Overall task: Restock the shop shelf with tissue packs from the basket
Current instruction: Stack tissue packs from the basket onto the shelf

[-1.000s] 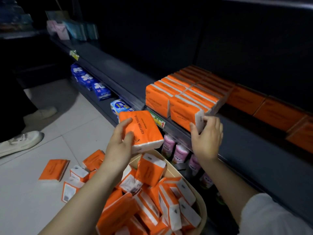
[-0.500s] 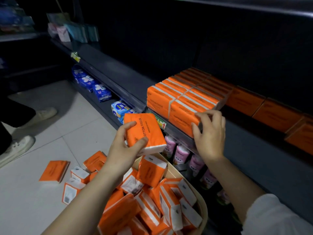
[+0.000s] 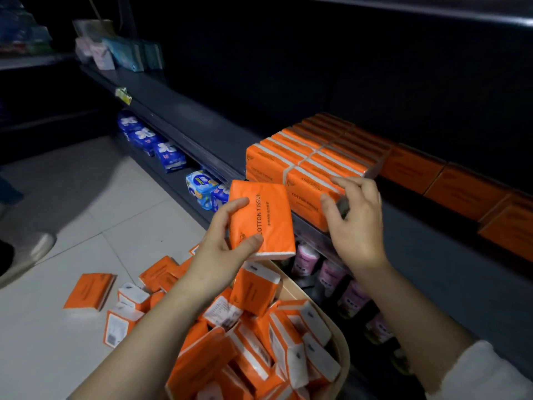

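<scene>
My left hand (image 3: 222,249) grips an orange "COTTON TISSUE" pack (image 3: 265,215) by its lower left corner and holds it tilted just in front of the shelf edge. Two rows of upright orange packs (image 3: 302,151) stand on the dark shelf (image 3: 202,131). My right hand (image 3: 354,220) is at the right end of the front pack (image 3: 305,194) of the nearer row, thumb on its face and fingers curled over its top. Below my arms the beige basket (image 3: 326,313) is full of several orange and white packs.
Several loose orange packs (image 3: 89,290) lie on the tiled floor left of the basket. Flat orange packs (image 3: 461,192) line the shelf to the right. Blue packets (image 3: 170,154) and pink rolls (image 3: 305,255) fill the lower shelf. A person's shoe (image 3: 28,252) is at far left.
My left hand has carried its pack up and to the right, closer to the shelf rows. My right hand has stayed on the front pack's end, fingers shifting over its top.
</scene>
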Tool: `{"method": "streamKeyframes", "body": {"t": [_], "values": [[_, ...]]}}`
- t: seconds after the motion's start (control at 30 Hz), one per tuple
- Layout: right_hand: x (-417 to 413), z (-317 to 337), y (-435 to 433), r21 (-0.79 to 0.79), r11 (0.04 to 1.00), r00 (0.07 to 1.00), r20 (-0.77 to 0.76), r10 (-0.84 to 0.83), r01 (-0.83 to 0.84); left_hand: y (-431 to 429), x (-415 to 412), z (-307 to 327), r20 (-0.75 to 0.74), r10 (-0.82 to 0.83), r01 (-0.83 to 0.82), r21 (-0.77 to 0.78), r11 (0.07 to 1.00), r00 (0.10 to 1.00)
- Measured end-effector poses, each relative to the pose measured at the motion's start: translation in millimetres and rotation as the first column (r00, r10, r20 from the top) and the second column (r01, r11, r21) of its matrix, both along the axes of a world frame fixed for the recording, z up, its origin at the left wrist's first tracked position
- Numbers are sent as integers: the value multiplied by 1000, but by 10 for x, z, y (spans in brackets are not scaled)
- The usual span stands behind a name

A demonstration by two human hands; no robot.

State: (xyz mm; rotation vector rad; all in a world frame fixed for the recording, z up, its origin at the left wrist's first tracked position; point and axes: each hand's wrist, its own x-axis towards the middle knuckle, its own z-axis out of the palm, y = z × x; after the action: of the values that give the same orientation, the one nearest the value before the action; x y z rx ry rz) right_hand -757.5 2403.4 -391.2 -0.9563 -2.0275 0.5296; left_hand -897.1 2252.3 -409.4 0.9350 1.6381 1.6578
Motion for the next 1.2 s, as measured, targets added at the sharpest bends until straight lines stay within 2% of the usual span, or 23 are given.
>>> {"method": "streamKeyframes", "body": {"t": [0.07, 0.13, 0.2, 0.27, 0.33, 0.5, 0.57, 0.63, 0.7, 0.8, 0.87, 0.93, 1.03, 1.2], "values": [[16, 117, -66, -81, 990, 993, -52, 111, -114, 0, 25, 15, -77, -72, 70, -32, 997, 994], [26, 169, -96, -150, 957, 967, 15, 254, -249, -4, 65, 13, -172, -180, 170, -68, 983, 969], [70, 160, -102, -315, 875, 897, 125, 423, -368, -13, 122, 21, -200, -267, 254, -90, 963, 943], [148, 138, -107, -501, 760, 822, 154, 548, -413, -14, 163, 32, -229, -319, 301, -111, 947, 920], [249, 146, -100, -555, 724, 801, 163, 576, -409, -3, 192, 49, -269, -358, 332, -137, 933, 894], [587, 217, -15, -568, 728, 848, 95, 521, -383, 73, 388, 75, -364, -363, 331, -149, 932, 858], [745, 245, 4, -549, 735, 880, -3, 474, -398, 103, 472, 56, -516, -276, 238, -140, 961, 811], [903, 240, 85, -503, 783, 928, -130, 350, -365, 127, 516, 15, -677, -185, 148, -113, 983, 713], [1044, 229, 210, -469, 836, 946, -278, 167, -285, 142, 544, -32, -742, -149, 82, -127, 989, 654], [1237, 143, 460, -529, 842, 889, -431, -155, -110, 164, 570, -98, -777, -111, -11, -151, 989, 620], [1352, 8, 626, -583, 811, 860, -396, -322, 36, 198, 577, -129, -785, -101, -51, -166, 985, 611], [1415, -143, 745, -575, 798, 867, -290, -406, 181, 269, 557, -159, -811, -91, -90, -174, 981, 579], [1409, -259, 829, -525, 801, 874, -197, -444, 289, 437, 536, -168, -849, -43, -142, -138, 980, 526], [1299, -341, 981, -352, 822, 862, -74, -501, 448, 799, 541, -89, -916, 56, -162, -10, 987, 397]]}}
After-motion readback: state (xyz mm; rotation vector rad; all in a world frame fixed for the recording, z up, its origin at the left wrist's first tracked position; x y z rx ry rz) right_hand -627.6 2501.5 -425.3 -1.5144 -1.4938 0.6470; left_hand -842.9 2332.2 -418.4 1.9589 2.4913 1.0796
